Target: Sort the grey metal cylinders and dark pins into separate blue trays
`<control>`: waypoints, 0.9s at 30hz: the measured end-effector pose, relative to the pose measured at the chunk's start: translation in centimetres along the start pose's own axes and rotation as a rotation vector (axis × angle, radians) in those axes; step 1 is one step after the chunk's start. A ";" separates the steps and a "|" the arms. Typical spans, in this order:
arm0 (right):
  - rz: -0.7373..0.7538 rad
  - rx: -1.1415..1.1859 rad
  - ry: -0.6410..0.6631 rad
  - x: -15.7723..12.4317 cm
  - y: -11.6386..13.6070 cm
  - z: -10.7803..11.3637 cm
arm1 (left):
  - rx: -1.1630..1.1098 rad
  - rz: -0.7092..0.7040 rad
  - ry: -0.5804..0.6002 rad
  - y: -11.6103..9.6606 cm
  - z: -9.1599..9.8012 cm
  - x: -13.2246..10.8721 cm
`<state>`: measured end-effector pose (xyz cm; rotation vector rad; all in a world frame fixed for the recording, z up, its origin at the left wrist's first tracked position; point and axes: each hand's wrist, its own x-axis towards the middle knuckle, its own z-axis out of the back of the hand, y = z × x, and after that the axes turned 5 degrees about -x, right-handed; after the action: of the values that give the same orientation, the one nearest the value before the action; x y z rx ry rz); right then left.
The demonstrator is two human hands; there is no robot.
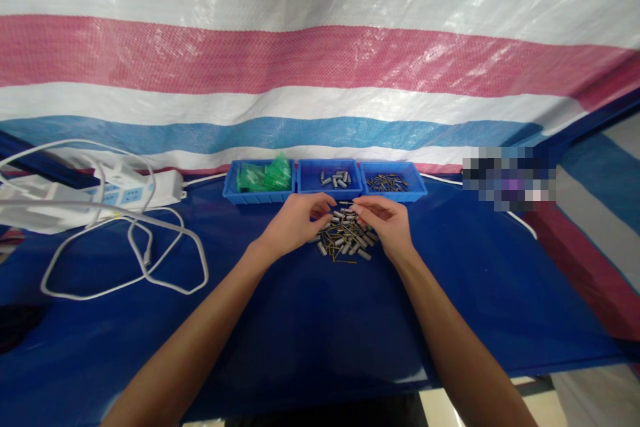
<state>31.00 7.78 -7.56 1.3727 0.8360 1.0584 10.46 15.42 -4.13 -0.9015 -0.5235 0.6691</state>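
Note:
My right hand (389,221) pinches a small thin metal pin (345,203) by one end, thumb against forefinger. The pin points left, toward my left hand (299,221). On that hand the thumb and forefinger are apart, with nothing visible between them, and the fingertips are close to the pin's free end. Below and between both hands lies a mixed pile (345,240) of brass-coloured pins and short silver cylinders. The hands partly cover its edges.
Behind the hands stand three blue bins in a row: a left bin (260,198) with green plastic, a middle bin (311,188) with silver cylinders, a right bin (395,197) with pins. White cables (173,287) and power strips (163,188) occupy the left. A striped sheet (320,60) hangs behind.

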 end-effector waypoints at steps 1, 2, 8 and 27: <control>0.037 -0.028 -0.051 0.1 -0.1 0.2 | 0.091 -0.019 0.016 0.2 -0.1 0.0; 0.072 -0.059 -0.099 0.3 -0.2 0.4 | 0.177 -0.039 0.037 0.4 -0.1 -0.1; 0.132 -0.200 -0.241 0.6 -0.8 1.2 | 0.399 -0.075 0.155 0.5 -0.3 -0.2; 0.073 -0.223 -0.096 -0.2 -0.5 0.3 | 0.624 -0.021 0.112 0.6 -0.4 -0.1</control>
<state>31.26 7.58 -8.05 1.2615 0.5825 1.0988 10.49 15.39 -4.84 -0.3423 -0.1977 0.7020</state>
